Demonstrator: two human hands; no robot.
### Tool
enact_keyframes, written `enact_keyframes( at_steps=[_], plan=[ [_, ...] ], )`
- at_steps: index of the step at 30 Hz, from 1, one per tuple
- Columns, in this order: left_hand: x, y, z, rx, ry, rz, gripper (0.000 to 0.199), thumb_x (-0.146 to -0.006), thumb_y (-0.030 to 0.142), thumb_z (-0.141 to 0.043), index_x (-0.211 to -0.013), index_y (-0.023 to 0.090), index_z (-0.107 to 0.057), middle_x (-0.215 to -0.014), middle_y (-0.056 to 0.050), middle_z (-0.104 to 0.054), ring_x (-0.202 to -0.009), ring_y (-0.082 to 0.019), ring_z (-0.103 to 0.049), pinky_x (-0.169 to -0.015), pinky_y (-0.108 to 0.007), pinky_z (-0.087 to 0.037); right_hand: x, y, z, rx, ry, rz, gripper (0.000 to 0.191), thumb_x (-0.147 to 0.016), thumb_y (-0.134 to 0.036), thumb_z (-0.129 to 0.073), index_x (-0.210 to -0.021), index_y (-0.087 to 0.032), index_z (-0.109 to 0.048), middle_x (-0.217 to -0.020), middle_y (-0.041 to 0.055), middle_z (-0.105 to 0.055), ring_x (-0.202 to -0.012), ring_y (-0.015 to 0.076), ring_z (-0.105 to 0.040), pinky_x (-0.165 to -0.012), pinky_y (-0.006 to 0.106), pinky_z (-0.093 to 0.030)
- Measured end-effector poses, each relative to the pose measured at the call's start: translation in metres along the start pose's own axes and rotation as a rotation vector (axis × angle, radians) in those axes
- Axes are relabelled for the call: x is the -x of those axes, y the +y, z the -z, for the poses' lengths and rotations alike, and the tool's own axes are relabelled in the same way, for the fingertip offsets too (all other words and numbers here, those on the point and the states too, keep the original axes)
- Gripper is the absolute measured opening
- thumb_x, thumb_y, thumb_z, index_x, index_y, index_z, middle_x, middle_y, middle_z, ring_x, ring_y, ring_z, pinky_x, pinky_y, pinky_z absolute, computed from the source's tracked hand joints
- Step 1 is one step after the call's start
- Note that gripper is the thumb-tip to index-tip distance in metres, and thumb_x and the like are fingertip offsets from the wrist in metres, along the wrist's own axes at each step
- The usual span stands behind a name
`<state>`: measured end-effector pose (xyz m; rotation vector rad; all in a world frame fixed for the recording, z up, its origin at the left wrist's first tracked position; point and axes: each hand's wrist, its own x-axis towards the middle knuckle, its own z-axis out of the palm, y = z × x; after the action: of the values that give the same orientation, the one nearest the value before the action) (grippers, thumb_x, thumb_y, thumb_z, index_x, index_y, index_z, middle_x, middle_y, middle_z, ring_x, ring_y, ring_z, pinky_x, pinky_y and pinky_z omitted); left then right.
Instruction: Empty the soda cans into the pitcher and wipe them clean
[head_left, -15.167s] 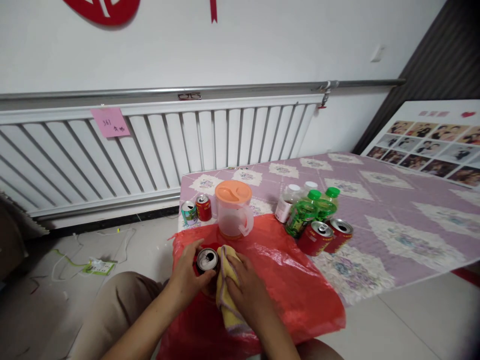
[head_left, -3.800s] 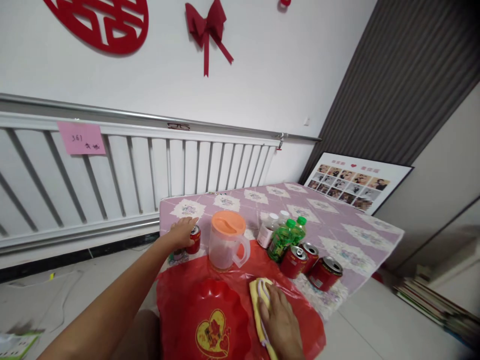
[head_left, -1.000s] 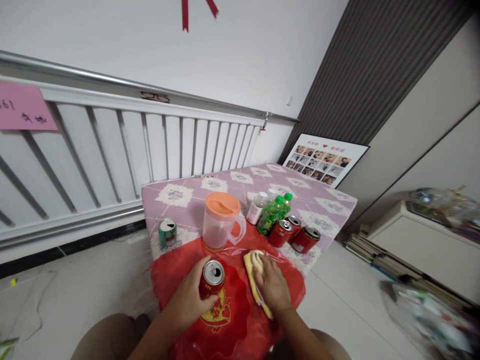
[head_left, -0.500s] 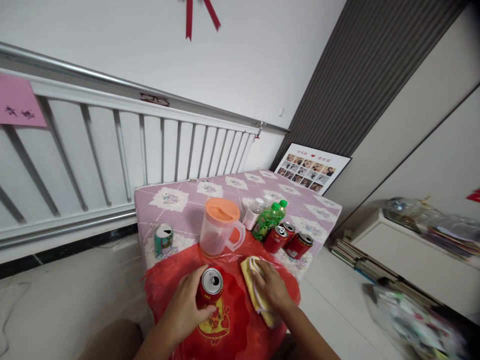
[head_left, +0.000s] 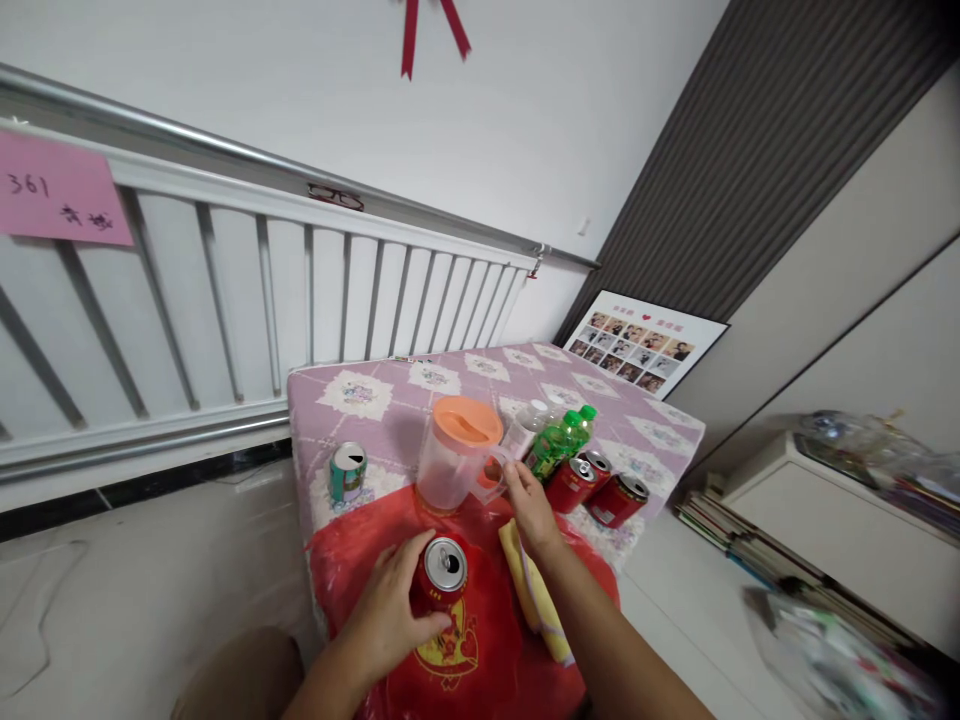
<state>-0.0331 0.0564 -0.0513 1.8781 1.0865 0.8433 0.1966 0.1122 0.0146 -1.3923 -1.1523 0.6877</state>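
My left hand (head_left: pixel 394 605) is wrapped round an open red drink can (head_left: pixel 444 570) that stands upright on the red plastic sheet (head_left: pixel 360 560). My right hand (head_left: pixel 531 505) has its fingers closed at the handle of a clear plastic pitcher (head_left: pixel 446 470) with an orange lid (head_left: pixel 466 422); the fingertips are partly hidden behind the handle. The pitcher stands upright at the far edge of the sheet. Under my right forearm lies a folded yellow cloth (head_left: pixel 534 590), partly covered by the arm.
Several bottles, among them a green bottle (head_left: pixel 551 445), and red cans like this dark-topped can (head_left: pixel 616 498) stand right of the pitcher. A teal can (head_left: pixel 347 473) stands left. The flowered tablecloth (head_left: pixel 397 400) reaches back to a white radiator (head_left: pixel 367 300).
My right hand has let go of the yellow cloth and moved forward to the pitcher's handle. My left hand stays on the red can. The view has shifted slightly.
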Motion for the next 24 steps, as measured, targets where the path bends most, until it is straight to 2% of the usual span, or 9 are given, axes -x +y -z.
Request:
enact_keyframes(
  at_steps=[3,6,10,15,19,24],
  plan=[
    [0.000,0.000,0.001,0.016,-0.007,0.013,0.084,-0.060,0.016,-0.074,-0.139,0.020,-0.046,-0.143,-0.011,-0.054,-0.132,-0.031,-0.047,-0.114,-0.050,-0.033,-0.002,0.002,-0.012,-0.083,0.038,0.002,0.062,-0.072,-0.081,-0.054,-0.080,-0.020,-0.065,-0.073,0.0035,-0.070,-0.072,0.0204,-0.065,-0.070,0.033,-0.050],
    [0.000,-0.001,0.002,0.023,-0.028,0.027,0.085,-0.061,0.017,-0.074,-0.140,0.020,-0.045,-0.144,-0.010,-0.053,-0.132,-0.031,-0.046,-0.116,-0.050,-0.032,-0.009,0.003,-0.022,-0.124,0.068,0.011,0.059,-0.071,-0.080,-0.055,-0.066,-0.021,-0.056,-0.057,-0.0029,-0.057,-0.058,0.0147,-0.055,-0.061,0.028,-0.045],
    [-0.001,-0.001,0.003,0.013,-0.055,0.041,0.084,-0.061,0.017,-0.075,-0.140,0.021,-0.046,-0.145,-0.011,-0.052,-0.134,-0.033,-0.045,-0.118,-0.054,-0.026,-0.025,-0.002,-0.037,-0.123,0.095,0.013,0.057,-0.073,-0.078,-0.055,-0.062,-0.022,-0.052,-0.051,-0.0061,-0.048,-0.050,0.0118,-0.043,-0.052,0.025,-0.036],
    [-0.002,-0.004,0.001,0.022,-0.040,0.028,0.085,-0.060,0.017,-0.077,-0.139,0.023,-0.047,-0.144,-0.010,-0.053,-0.133,-0.034,-0.046,-0.116,-0.055,-0.029,-0.044,-0.017,-0.051,-0.097,0.109,0.023,0.055,-0.076,-0.074,-0.055,-0.060,-0.023,-0.048,-0.049,-0.0070,-0.042,-0.047,0.0110,-0.038,-0.048,0.025,-0.031],
    [-0.001,-0.005,0.001,0.018,-0.040,0.025,0.085,-0.061,0.017,-0.077,-0.140,0.023,-0.046,-0.144,-0.011,-0.053,-0.133,-0.034,-0.046,-0.115,-0.055,-0.030,-0.049,-0.040,-0.041,-0.098,0.110,0.050,0.055,-0.076,-0.076,-0.054,-0.062,-0.023,-0.050,-0.049,-0.0068,-0.042,-0.047,0.0111,-0.038,-0.049,0.025,-0.033],
    [-0.001,-0.004,0.002,-0.005,-0.035,0.005,0.085,-0.061,0.017,-0.077,-0.140,0.022,-0.046,-0.144,-0.012,-0.053,-0.133,-0.033,-0.047,-0.116,-0.055,-0.029,-0.038,-0.086,-0.004,-0.113,0.115,0.057,0.059,-0.070,-0.078,-0.059,-0.056,-0.024,-0.043,-0.047,-0.0088,-0.035,-0.042,0.0084,-0.031,-0.043,0.024,-0.032]
  ],
)
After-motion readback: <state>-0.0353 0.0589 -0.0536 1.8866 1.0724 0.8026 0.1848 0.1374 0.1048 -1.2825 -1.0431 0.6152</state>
